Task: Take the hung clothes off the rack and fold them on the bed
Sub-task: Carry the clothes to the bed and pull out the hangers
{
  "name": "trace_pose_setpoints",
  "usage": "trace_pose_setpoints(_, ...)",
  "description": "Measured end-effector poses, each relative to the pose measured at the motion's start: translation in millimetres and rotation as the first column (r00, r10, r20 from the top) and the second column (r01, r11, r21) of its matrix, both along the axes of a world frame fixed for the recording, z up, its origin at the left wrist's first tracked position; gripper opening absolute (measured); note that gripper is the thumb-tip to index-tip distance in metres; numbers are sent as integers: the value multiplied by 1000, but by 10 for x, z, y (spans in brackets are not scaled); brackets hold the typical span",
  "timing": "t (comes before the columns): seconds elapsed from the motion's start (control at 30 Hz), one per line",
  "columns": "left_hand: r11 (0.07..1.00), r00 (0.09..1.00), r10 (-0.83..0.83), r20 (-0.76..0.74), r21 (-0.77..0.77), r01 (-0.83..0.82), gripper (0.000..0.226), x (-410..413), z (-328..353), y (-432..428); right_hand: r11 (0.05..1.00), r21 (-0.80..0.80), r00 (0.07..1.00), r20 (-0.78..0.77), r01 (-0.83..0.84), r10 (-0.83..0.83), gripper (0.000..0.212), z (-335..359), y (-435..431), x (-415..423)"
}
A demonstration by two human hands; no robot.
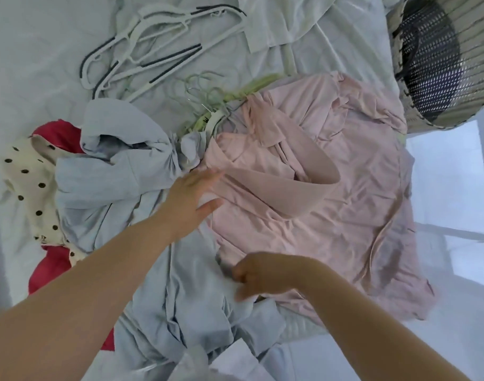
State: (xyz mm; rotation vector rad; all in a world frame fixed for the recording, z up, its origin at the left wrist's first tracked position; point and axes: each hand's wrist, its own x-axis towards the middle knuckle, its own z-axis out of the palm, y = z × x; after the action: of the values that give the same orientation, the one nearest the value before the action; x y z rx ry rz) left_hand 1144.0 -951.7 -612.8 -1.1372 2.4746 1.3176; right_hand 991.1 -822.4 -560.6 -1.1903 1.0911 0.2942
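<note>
Head view, pink garment [331, 210] spread crumpled on the bed [29, 64], my left hand [192, 196] flat with straight fingers on its edge, my right hand [260, 273] curled at its hem, grip I cannot tell, blue garment [111, 193] touching beside, hangers [142, 45] beyond.

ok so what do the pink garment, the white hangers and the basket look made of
Pink garment: thin matte cloth, maybe cotton; it creases finely. White hangers: smooth, probably plastic, with dark strips, perhaps non-slip rubber. Basket: woven strips, wicker or plastic; its dark open weave shows holes.
</note>
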Motion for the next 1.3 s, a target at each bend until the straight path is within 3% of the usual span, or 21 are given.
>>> trace_pose_setpoints(0.03, 996, 992, -84, 97, -2, 84, 86, -17, -38, 24, 997, 64, 998, 63, -31, 27, 23, 24, 69, 128)
trace_pose_setpoints(0.1, 984, 939, -176, 294, 14, 180, 81, 13, -111, 119, 996, 90, 996, 85, 21, -29, 21, -52, 44, 249)
trace_pose_setpoints(0.17, 976, 879, -207, 430, 26, 217, 73, 168, -174, 203, 967, -106, 972, -19, 231, -234, 21, -189, -187, 216)
trace_pose_setpoints(0.27, 952, 837, -272, 475, 3, 307, 92, 506, -246, 271, 721, -504, 784, -130, 475, -607, 29, -352, -716, 85)
trace_pose_setpoints(0.33, 948, 874, -266, 407, -52, 313, 84, 659, -256, 287, 620, -597, 705, -124, 509, -698, 43, -432, -1092, 11)
trace_pose_setpoints(0.43, 943, 895, -277, 350, -80, 323, 50, 785, -262, 279, 572, -446, 598, -99, 688, -796, 63, -693, -1540, 44)
trace_pose_setpoints(0.57, 933, 897, -244, 369, -162, 320, 40, 911, -283, 297, 344, -195, 340, -57, 918, -939, 65, -948, -1702, 292)
trace_pose_setpoints(0.63, 948, 899, -205, 388, -150, 281, 45, 966, -274, 321, 312, -258, 308, -59, 914, -950, 42, -853, -1623, 355)
trace_pose_setpoints(0.7, 950, 841, -230, 490, -75, 303, 48, 999, -218, 329, 275, -290, 279, -27, 917, -960, 13, -644, -1443, 367)
trace_pose_setpoints(0.77, 951, 802, -240, 547, -33, 307, 49, 995, -119, 331, 266, -279, 283, 21, 923, -959, 19, -371, -1198, 318)
trace_pose_setpoints(0.83, 978, 810, -195, 554, 45, 204, 50, 930, 47, 297, 231, -328, 245, 2, 916, -969, 27, -53, -926, 191)
trace_pose_setpoints(0.93, 999, 891, -9, 453, 51, -16, 58, 760, 463, 140, 114, -453, 133, 11, 884, -991, 28, 527, -474, -130)
trace_pose_setpoints(1.0, 995, 961, 102, 256, -25, -99, 61, 598, 843, -13, 204, -616, 211, -63, 761, -975, 31, 1035, -186, -328)
trace_pose_setpoints(1.07, 985, 985, 170, -10, -22, -170, 62, 352, 1358, -122, 361, -709, 338, -182, 606, -923, 34, 1589, 96, -447)
trace_pose_setpoints(1.17, 991, 942, 62, -330, -96, -98, 62, -102, 2307, -80, 489, -726, 480, -248, 483, -841, 31, 2453, 453, -422)
trace_pose_setpoints(1.3, 954, 808, -245, -536, -281, 103, 82, -530, 3446, 318, 415, -781, 553, -108, 467, -826, 36, 3420, 878, -70)
